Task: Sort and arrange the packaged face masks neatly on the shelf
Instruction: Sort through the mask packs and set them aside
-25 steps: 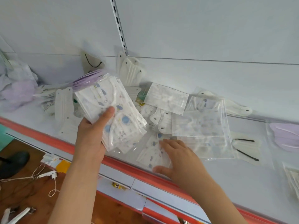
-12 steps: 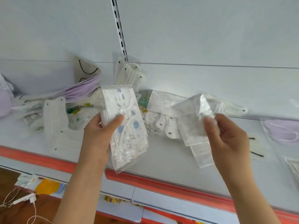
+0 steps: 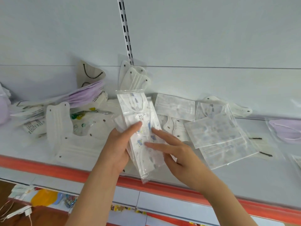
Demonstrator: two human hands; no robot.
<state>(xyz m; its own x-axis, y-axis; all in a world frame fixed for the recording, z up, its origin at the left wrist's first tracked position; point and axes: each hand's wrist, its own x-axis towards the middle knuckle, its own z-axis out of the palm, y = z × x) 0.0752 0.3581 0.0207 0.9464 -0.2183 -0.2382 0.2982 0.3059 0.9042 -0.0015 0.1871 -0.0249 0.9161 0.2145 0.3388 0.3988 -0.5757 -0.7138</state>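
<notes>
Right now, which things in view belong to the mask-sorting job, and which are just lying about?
Job: left hand gripping printed mask packs; right hand touching them; clear packets; lilac masks; shelf.
Lying about: white cable, yellow packaging on floor.

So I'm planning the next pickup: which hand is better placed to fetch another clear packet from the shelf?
Right hand, probably. Its fingers lie straight on the held stack of packets and grip nothing, beside the loose clear packets. The left hand grips the stack.
</notes>
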